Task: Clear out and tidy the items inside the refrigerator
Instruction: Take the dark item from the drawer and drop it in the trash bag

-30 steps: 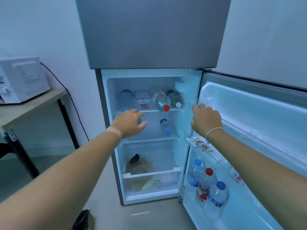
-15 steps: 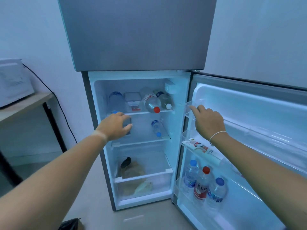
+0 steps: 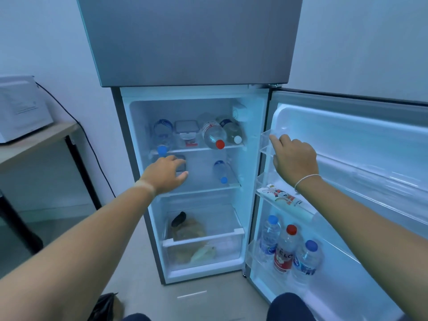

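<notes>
Red-capped bottle in the door rack, at 5 o'clock: label is showing the letters "ELO", partly cut off.
Other labels: staying too blurred to read.

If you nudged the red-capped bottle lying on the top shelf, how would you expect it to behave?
The red-capped bottle lies on its side, so it would probably roll rather than slide. Its cap reaches the edge of the top shelf, so a pull forward might tip it out. The white-capped bottle lies close beside it and may shift too.
</notes>
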{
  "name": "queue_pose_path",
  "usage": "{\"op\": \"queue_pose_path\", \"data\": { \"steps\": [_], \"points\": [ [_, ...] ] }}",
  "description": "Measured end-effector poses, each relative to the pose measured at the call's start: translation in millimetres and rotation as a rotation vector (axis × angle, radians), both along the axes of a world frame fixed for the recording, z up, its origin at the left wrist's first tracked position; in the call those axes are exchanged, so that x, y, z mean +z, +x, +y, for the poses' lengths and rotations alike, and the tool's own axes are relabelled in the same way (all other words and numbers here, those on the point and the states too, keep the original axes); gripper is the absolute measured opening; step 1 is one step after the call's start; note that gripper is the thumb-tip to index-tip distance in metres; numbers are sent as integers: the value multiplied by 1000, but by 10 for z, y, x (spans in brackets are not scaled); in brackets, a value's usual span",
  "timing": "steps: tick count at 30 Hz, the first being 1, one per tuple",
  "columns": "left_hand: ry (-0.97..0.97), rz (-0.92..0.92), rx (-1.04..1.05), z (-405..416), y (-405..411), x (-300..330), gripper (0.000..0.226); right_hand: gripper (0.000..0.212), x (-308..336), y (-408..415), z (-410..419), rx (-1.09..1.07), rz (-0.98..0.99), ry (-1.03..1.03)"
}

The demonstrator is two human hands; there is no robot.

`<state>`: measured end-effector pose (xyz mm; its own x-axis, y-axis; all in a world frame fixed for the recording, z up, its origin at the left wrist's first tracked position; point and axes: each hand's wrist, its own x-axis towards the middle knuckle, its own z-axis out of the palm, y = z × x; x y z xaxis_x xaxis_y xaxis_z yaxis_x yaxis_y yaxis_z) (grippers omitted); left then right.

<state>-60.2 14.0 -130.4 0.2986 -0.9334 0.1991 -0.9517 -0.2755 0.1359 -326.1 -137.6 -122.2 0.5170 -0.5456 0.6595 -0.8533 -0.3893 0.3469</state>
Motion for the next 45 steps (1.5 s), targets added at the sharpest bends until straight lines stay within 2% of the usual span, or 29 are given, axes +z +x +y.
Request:
{"op": "queue_pose_path", "data": {
  "steps": [7,9,13,18,22,25,36,39,45],
  "points": [
    [34,35,12,67,-18,-225,49,50,-67,52,-32,30,-95,-41],
    [53,45,19,81,-3,-300,49,45,-107,77,-14,80,-179,-8],
    [82,77,42,112,12,-451,51,52,-250,216,115,235,-301,31],
    [101,131,68,148,25,-640,51,55,-587,530,293,387,-260,331],
    [98,202,107,141,100,-800,50,57,-899,772,372,387,-234,643],
    [113,257,139,108,181,-931,50,58,-1130,943,351,368,-250,793],
    [138,605,263,-264,623,-1863,45,64,-2225,1679,10,281,-478,1340],
    [154,706,314,-439,773,-2231,52,62,-2596,1926,-84,221,-587,1521],
    [120,910,427,-939,1182,-2953,49,56,-3287,2442,-411,92,-765,1726]
  ]
}}
